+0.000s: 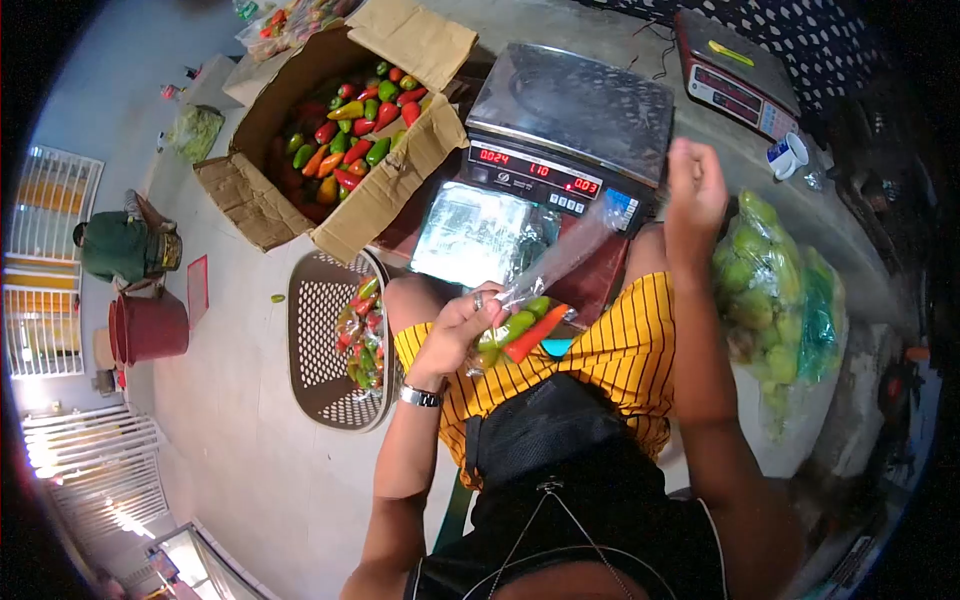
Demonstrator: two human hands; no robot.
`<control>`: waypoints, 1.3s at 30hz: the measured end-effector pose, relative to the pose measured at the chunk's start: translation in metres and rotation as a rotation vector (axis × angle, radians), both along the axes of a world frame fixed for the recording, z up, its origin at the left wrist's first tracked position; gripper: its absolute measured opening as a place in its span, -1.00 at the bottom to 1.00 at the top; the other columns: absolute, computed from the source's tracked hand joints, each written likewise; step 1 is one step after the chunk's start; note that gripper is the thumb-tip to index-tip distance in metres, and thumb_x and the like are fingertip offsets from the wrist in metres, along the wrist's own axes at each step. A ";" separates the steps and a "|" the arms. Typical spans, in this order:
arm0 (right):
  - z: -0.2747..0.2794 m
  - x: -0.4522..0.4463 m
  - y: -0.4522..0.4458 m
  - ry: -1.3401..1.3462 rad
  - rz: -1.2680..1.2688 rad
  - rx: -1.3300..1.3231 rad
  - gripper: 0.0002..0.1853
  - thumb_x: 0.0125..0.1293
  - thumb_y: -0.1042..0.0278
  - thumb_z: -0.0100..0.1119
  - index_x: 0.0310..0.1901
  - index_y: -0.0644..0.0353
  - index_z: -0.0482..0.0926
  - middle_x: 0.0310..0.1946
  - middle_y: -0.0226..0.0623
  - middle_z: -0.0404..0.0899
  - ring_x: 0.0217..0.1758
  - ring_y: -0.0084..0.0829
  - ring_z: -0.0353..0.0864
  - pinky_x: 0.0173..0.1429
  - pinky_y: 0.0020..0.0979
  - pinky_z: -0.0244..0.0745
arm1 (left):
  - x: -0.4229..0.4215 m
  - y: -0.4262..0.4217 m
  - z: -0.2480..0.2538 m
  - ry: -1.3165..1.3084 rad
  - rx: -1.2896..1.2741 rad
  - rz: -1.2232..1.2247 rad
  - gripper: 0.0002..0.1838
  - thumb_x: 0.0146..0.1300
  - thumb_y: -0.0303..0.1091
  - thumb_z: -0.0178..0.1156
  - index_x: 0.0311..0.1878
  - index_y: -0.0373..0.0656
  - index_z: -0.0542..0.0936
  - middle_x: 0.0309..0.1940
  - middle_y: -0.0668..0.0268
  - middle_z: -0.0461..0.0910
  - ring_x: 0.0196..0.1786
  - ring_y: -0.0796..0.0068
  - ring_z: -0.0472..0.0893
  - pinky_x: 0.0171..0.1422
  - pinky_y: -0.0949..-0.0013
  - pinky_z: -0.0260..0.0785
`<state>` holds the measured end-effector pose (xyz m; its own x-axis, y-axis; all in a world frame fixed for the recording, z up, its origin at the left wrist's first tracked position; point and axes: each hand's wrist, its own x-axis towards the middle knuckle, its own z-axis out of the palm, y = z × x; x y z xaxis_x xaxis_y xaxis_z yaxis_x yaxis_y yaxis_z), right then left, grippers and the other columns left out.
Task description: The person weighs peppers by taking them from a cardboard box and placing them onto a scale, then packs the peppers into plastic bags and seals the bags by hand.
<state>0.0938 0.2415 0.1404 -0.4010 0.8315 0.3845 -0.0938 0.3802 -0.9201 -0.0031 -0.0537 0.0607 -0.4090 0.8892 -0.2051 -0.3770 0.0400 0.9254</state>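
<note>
My left hand (465, 325), with a ring and a metal watch, is closed round the neck of a clear plastic bag (515, 335) that holds green and red peppers over my lap. The bag's empty end stretches up to the right, towards the scale. My right hand (697, 185) is raised at the scale's right side, its fingers curled and blurred; whether it holds anything is unclear. A digital scale (570, 110) with red lit numbers stands in front of me. Below its display lies a stack of clear plastic bags (480, 235).
An open cardboard box (345, 225) of peppers stands left of the scale. Beneath it a beige basket (312, 340) holds bagged peppers. Bags of green vegetables (765, 300) lie at right, near a mug (787, 156) and second scale (740, 85). A person (120, 245) bends over a red bucket (150, 328).
</note>
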 end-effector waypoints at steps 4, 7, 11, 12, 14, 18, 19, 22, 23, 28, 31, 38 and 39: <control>-0.003 0.012 -0.083 -0.341 0.683 0.774 -0.38 0.34 0.09 0.37 0.26 0.36 0.47 0.15 0.05 0.55 0.23 0.01 0.53 0.37 -0.05 0.38 | -0.011 0.010 0.003 0.254 -0.103 -0.170 -0.74 0.59 -0.30 0.11 -0.17 -0.29 0.64 -0.07 0.33 0.58 -0.03 0.51 0.54 0.14 0.39 0.39; -0.047 0.018 -0.117 -0.582 0.756 0.856 -0.31 0.39 -0.16 0.23 0.26 0.34 0.44 0.12 0.06 0.58 0.14 0.00 0.60 0.28 -0.02 0.45 | -0.013 0.016 0.027 0.186 -0.242 -0.204 -0.73 0.59 -0.32 0.12 -0.05 -0.35 0.66 -0.22 0.31 0.66 -0.23 0.48 0.60 -0.10 0.34 0.49; -0.047 0.017 -0.105 -0.828 0.960 0.648 -0.55 0.40 -0.07 0.24 0.04 0.16 0.54 -0.34 -0.11 0.73 -0.24 -0.01 0.77 -0.15 -0.02 0.62 | -0.029 0.007 0.011 0.407 -0.196 -0.307 -0.74 0.59 -0.29 0.13 -0.02 -0.33 0.64 -0.14 0.41 0.61 -0.08 0.63 0.52 0.06 0.49 0.40; -0.048 0.015 -0.096 -0.750 0.994 0.690 -0.61 0.40 -0.04 0.25 -0.02 0.13 0.56 -0.40 -0.12 0.71 -0.29 0.01 0.76 -0.20 -0.01 0.61 | -0.029 0.005 0.012 0.266 -0.220 -0.252 -0.74 0.59 -0.28 0.14 -0.03 -0.32 0.64 -0.15 0.41 0.60 -0.08 0.63 0.51 0.07 0.49 0.38; -0.051 0.010 -0.072 -0.593 1.057 0.775 -0.71 0.40 0.01 0.25 -0.13 0.06 0.59 -0.51 -0.16 0.68 -0.38 0.04 0.75 -0.30 0.02 0.59 | -0.022 -0.003 0.015 -0.018 -0.265 -0.140 -0.73 0.59 -0.27 0.14 -0.07 -0.32 0.65 -0.17 0.41 0.59 -0.08 0.63 0.50 0.10 0.50 0.35; -0.049 0.012 -0.026 -0.668 1.094 0.732 -0.78 0.46 0.14 0.22 -0.29 0.07 0.57 -0.50 -0.27 0.64 -0.39 -0.13 0.72 -0.31 -0.16 0.58 | -0.017 -0.014 0.014 0.180 -0.163 -0.034 -0.78 0.52 -0.30 0.20 -0.20 -0.23 0.69 -0.15 0.38 0.63 0.02 0.47 0.51 0.17 0.34 0.33; -0.039 0.012 -0.015 -0.720 1.091 0.684 -0.77 0.47 0.14 0.20 -0.29 0.07 0.57 -0.48 -0.28 0.65 -0.37 -0.16 0.72 -0.29 -0.18 0.57 | -0.013 -0.016 0.012 0.468 -0.160 -0.042 -0.78 0.48 -0.28 0.24 -0.25 -0.21 0.70 -0.14 0.38 0.64 0.03 0.41 0.52 0.20 0.29 0.32; -0.014 0.015 0.005 -0.830 1.093 0.513 -0.72 0.51 0.11 0.13 -0.31 0.09 0.58 -0.44 -0.30 0.66 -0.32 -0.23 0.71 -0.25 -0.24 0.55 | -0.004 -0.013 0.008 1.176 -0.211 -0.057 -0.81 0.34 -0.25 0.35 -0.36 -0.14 0.73 -0.12 0.36 0.68 0.07 0.23 0.53 0.27 0.14 0.29; -0.014 0.013 0.008 -0.835 1.111 0.449 -0.70 0.53 0.09 0.11 -0.31 0.10 0.58 -0.44 -0.30 0.66 -0.32 -0.26 0.70 -0.24 -0.26 0.53 | -0.004 -0.012 0.006 1.309 -0.277 -0.042 -0.83 0.30 -0.26 0.37 -0.37 -0.12 0.74 -0.10 0.35 0.69 0.08 0.18 0.53 0.27 0.09 0.27; -0.003 0.030 -0.031 -0.535 1.083 -0.067 -0.67 0.61 0.12 0.05 -0.22 0.19 0.61 -0.45 -0.33 0.58 -0.43 -0.44 0.57 -0.28 -0.42 0.45 | -0.017 0.022 0.028 1.565 -0.511 0.278 -0.86 0.19 -0.30 0.40 -0.41 -0.13 0.76 -0.09 0.35 0.69 0.09 0.11 0.51 0.23 -0.01 0.28; -0.035 0.038 -0.037 -0.130 1.124 -0.764 -0.66 0.66 0.07 -0.02 -0.18 0.15 0.53 -0.40 -0.66 0.37 -0.43 -0.78 0.29 -0.37 -0.67 0.22 | -0.034 0.034 0.029 0.918 -0.429 0.406 -0.88 0.29 -0.40 0.36 -0.32 -0.19 0.80 -0.11 0.32 0.73 -0.04 0.36 0.62 0.03 0.30 0.43; -0.072 0.047 -0.129 -0.065 1.248 -1.238 -0.72 0.67 0.09 -0.04 -0.16 0.11 0.44 -0.42 -0.59 0.23 -0.47 -0.71 0.14 -0.35 -0.58 0.17 | -0.029 0.099 0.046 -0.058 0.062 0.747 -0.82 0.38 -0.47 0.32 -0.05 -0.37 0.76 -0.12 0.26 0.74 -0.14 0.48 0.67 -0.03 0.41 0.51; -0.083 0.048 -0.132 -0.039 1.249 -1.229 -0.72 0.64 0.09 0.02 -0.19 0.10 0.41 -0.41 -0.59 0.19 -0.46 -0.68 0.10 -0.34 -0.51 0.17 | -0.008 0.106 0.066 -0.037 0.124 0.688 -0.82 0.41 -0.44 0.32 -0.06 -0.37 0.76 -0.03 0.21 0.71 -0.13 0.42 0.68 0.02 0.34 0.51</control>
<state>0.1416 0.1092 0.0575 -0.9631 -0.1800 -0.1999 0.2656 -0.7535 -0.6014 -0.0111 0.0522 0.1265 -0.8822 0.4485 -0.1437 -0.3105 -0.3245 0.8935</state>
